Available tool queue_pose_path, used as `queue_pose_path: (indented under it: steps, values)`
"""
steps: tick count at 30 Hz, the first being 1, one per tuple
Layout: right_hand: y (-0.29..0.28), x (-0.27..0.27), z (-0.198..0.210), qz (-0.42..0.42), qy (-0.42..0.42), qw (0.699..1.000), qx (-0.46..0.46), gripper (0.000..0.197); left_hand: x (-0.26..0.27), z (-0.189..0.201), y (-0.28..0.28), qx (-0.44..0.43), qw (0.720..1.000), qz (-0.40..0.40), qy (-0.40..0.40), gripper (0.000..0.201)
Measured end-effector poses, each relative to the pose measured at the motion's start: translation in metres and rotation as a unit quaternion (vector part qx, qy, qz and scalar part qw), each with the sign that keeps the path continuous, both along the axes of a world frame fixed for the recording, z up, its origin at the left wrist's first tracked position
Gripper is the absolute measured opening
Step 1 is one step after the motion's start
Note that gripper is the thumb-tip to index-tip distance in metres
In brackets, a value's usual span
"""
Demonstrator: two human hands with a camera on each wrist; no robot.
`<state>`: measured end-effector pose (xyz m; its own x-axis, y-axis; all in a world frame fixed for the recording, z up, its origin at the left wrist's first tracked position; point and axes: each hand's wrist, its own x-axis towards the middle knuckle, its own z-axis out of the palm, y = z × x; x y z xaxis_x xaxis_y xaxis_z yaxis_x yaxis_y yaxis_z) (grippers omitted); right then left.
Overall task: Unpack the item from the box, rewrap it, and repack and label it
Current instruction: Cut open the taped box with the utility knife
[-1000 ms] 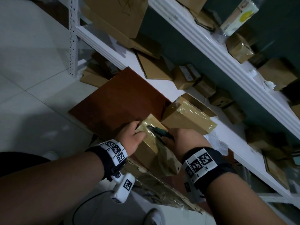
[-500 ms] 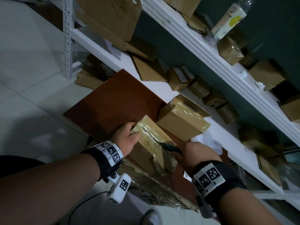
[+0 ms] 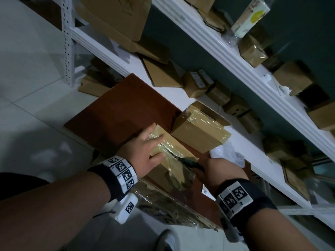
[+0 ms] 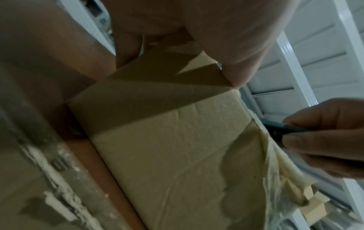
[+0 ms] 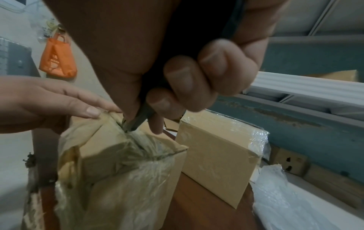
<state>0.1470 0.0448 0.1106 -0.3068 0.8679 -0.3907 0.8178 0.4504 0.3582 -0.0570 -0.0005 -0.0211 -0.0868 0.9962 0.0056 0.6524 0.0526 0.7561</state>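
A small cardboard box point(image 3: 173, 146) wrapped in clear tape lies on a brown board point(image 3: 117, 113). My left hand point(image 3: 145, 147) rests on its far end with fingers straight and spread, pressing it down. My right hand point(image 3: 215, 171) grips a dark cutter point(image 3: 190, 163), whose blade meets the tape along the top seam. In the right wrist view the cutter tip point(image 5: 133, 123) sits in the split tape of the box point(image 5: 110, 149), beside my left fingers point(image 5: 78, 101). In the left wrist view the box's side point(image 4: 177, 147) fills the frame, with loosened tape hanging at its near end.
A second taped box point(image 3: 199, 131) stands just behind the first, touching the board. Crumpled clear plastic point(image 3: 224, 151) lies to the right. White shelves point(image 3: 226, 57) hold several cardboard boxes and a bottle point(image 3: 250, 15). A flattened taped carton point(image 3: 163, 205) lies near me.
My right hand has drawn the cutter toward me along the box's top seam. My left hand has gone from holding the box's far end to lying flat on it with straight fingers.
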Motion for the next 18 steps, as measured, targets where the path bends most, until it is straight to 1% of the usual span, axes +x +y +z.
queue_pose_path:
  steps: [4,6,10,14,16,18]
  values:
    - [0.004,0.002,0.014,-0.009,-0.04,0.999,0.006,0.032,0.002,0.002,-0.001,0.0,1.0,0.019,-0.007,0.062]
    - [0.005,0.007,0.016,-0.005,-0.045,0.999,0.015,0.032,0.004,0.001,0.0,0.004,1.0,0.023,-0.007,0.061]
    - [0.011,0.027,0.011,-0.038,-0.083,0.996,0.003,0.037,0.005,0.0,-0.001,0.003,1.0,0.023,-0.016,0.06]
    - [0.011,0.05,0.01,-0.039,-0.041,0.998,0.036,0.029,0.006,0.001,-0.001,0.0,1.0,0.024,-0.012,0.059]
    - [0.008,0.056,0.009,-0.035,-0.063,0.997,0.01,0.025,0.006,0.001,-0.001,0.003,1.0,0.024,-0.014,0.059]
    - [0.005,0.058,0.011,-0.032,-0.077,0.996,-0.007,0.031,0.007,0.0,-0.002,0.008,1.0,0.024,-0.013,0.058]
